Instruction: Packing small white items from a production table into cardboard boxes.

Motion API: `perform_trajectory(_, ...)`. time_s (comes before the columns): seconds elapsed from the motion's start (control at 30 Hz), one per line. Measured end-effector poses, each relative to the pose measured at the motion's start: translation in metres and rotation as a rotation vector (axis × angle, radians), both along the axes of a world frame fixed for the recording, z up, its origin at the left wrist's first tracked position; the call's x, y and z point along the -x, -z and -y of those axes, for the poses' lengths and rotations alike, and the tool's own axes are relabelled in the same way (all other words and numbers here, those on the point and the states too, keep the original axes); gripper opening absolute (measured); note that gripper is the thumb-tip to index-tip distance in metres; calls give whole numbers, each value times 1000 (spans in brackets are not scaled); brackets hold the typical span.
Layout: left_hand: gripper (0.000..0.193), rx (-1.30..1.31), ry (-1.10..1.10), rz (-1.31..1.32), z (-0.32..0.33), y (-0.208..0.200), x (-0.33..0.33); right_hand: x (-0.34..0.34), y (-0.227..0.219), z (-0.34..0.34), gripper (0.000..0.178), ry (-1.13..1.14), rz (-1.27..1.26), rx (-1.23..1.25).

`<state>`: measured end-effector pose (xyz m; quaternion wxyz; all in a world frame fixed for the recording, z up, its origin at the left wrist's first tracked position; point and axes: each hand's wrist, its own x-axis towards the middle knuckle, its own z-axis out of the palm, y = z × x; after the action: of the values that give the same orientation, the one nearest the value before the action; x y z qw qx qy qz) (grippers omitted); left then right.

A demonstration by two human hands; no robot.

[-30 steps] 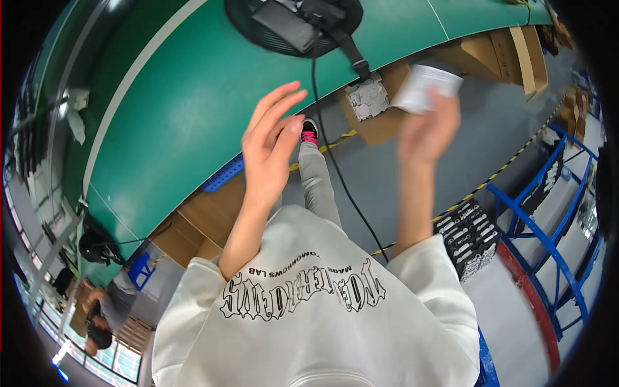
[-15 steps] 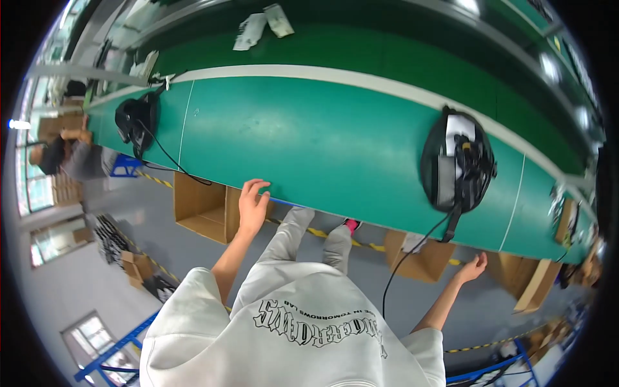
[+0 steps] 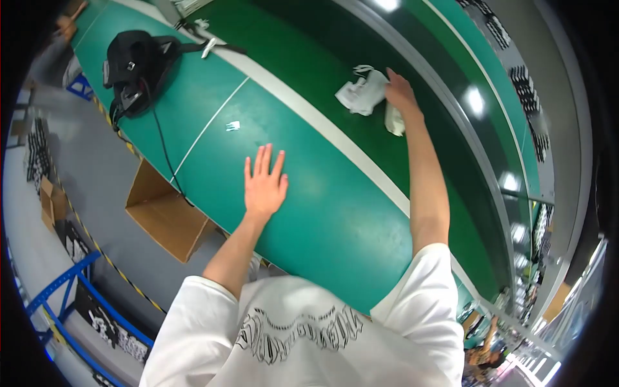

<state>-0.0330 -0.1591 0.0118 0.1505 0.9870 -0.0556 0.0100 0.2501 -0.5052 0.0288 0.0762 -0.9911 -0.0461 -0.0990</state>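
My left hand (image 3: 264,184) lies palm down over the green tabletop (image 3: 316,206), fingers spread and holding nothing. Stretched across the table, my right hand (image 3: 401,95) is at two crumpled white plastic bags on the dark green belt beyond. One white bag (image 3: 362,94) is against its fingertips. A cream-white bag (image 3: 394,121) lies partly under the hand. The right fingers are blurred, so their grip on either bag cannot be made out.
A black backpack-like device (image 3: 138,68) with a trailing cable sits at the table's left. An opened cardboard box (image 3: 164,213) stands below the near edge. Metal rails (image 3: 445,84) run behind the belt. A person's hand (image 3: 66,29) shows far left.
My view has swung to the right. My right arm has gone from beside the table's near edge out over the belt to the bags. My left hand has moved onto the tabletop and flattened.
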Motion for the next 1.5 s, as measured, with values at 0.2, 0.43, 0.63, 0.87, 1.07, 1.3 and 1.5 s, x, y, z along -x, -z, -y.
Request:
perform_trajectory(0.2,55,97,-41,-77,-6,-10,-8,-24,-11,-14,31,243,-533,-507)
perform_trajectory(0.43,54,111,-45,-57,-3,-9,-16,-9,-12,14,15,184,-237,-455)
perform_trajectory(0.63,54,72,-53,-42,-6,-11,-6,23,-60,-6,12,-158,294,-148)
perform_trajectory(0.87,54,67,-58,-3,-3,-10,-9,40,-105,36,14,-140,344,-209)
perform_trajectory(1.07,54,80,-72,-19,-5,-5,-2,62,-138,71,17,186,542,-391)
perform_trajectory(1.3,53,71,-74,-25,-2,-7,-7,101,-75,125,23,207,303,206)
perform_trajectory(1.5,54,62,-71,-26,-4,-8,-6,97,-3,5,56,308,-306,-193)
